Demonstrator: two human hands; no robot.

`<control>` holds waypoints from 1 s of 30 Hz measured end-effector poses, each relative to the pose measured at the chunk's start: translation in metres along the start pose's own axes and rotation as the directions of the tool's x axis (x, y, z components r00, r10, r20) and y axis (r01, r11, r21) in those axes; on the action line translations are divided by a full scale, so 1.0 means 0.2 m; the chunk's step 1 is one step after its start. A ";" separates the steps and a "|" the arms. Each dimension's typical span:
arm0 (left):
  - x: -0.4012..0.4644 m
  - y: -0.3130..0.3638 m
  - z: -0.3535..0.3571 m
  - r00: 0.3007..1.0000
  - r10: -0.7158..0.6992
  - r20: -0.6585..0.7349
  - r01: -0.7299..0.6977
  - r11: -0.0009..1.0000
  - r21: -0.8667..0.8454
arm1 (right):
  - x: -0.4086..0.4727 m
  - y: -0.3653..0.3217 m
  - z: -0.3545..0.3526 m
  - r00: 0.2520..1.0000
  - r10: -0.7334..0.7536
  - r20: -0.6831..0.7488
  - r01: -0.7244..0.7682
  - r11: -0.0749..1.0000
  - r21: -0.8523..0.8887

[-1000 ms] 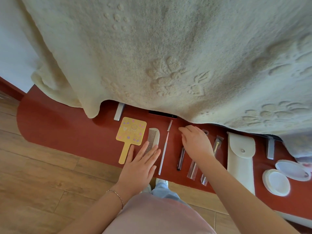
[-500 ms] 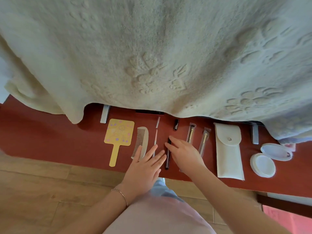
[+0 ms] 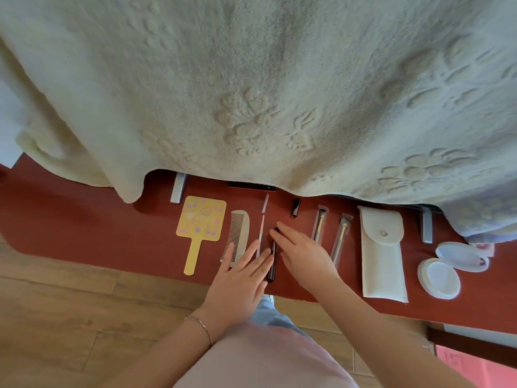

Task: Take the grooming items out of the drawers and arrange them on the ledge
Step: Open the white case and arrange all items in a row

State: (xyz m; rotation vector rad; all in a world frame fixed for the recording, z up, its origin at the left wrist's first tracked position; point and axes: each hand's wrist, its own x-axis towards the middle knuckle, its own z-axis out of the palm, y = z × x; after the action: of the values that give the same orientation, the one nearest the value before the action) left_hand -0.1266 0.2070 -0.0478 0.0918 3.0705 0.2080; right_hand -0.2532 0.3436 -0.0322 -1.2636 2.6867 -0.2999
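Ledge [image 3: 84, 228]: deep red-brown. Blanket [image 3: 251, 79]: cream, embossed flower and leaf pattern. Hand mirror [image 3: 201, 219]: yellow, pink and lilac dots plus white doodles. Comb [image 3: 237, 236]: off-white. Thin stick [image 3: 263, 217]: pale pink with white bands. Pen [image 3: 272, 264] and small cap [image 3: 295, 207]: black. Two brushes [image 3: 319, 224] in clear sleeves: gold and dark. Pouch [image 3: 382, 253]: ivory, silver snap. Open compact [image 3: 447, 266]: white. Floor [image 3: 56, 317]: light wood grain. Bracelet [image 3: 200, 324]: thin gold chain.

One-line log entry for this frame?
stage: arranging | left hand: flat by comb | right hand: fingers on black pen | ledge: items in row
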 end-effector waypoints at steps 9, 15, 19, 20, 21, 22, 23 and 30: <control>0.03 0.01 -0.01 0.999 0.035 -0.042 -0.034 0.999 0.012 | 0.17 0.18 -0.08 0.983 0.183 0.027 -0.179 0.979 -0.102; 0.07 0.02 -0.03 0.998 0.033 -0.052 -0.031 0.998 0.047 | 0.24 0.18 -0.07 0.975 0.200 0.093 -0.185 0.972 -0.147; 0.09 0.02 -0.03 0.998 0.036 -0.049 -0.033 0.998 0.052 | 0.26 0.15 -0.06 0.983 0.155 0.103 -0.146 0.985 -0.091; 0.09 0.02 -0.03 0.998 0.038 -0.046 -0.036 0.998 0.048 | 0.26 0.14 -0.06 0.985 0.142 0.101 -0.134 0.988 -0.079; 0.10 0.03 -0.03 0.998 0.041 -0.041 -0.039 0.998 0.050 | 0.27 0.14 -0.05 0.986 0.130 0.103 -0.122 0.990 -0.073; 0.11 0.03 -0.03 0.998 0.040 -0.038 -0.038 0.998 0.052 | 0.27 0.14 -0.04 0.988 0.119 0.102 -0.113 0.991 -0.071; 0.11 0.04 -0.04 0.999 0.037 -0.036 -0.035 0.998 0.050 | 0.27 0.14 -0.03 0.989 0.111 0.097 -0.105 0.992 -0.070; 0.12 0.06 -0.02 1.000 0.024 -0.010 -0.024 0.999 0.028 | 0.26 0.14 -0.05 0.993 0.065 0.097 -0.056 0.994 -0.092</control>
State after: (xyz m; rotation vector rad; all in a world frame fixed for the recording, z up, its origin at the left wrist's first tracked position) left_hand -0.1507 0.2195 -0.0436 0.1298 3.0840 0.1682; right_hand -0.3090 0.3211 -0.0327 -1.1845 2.6736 -0.1074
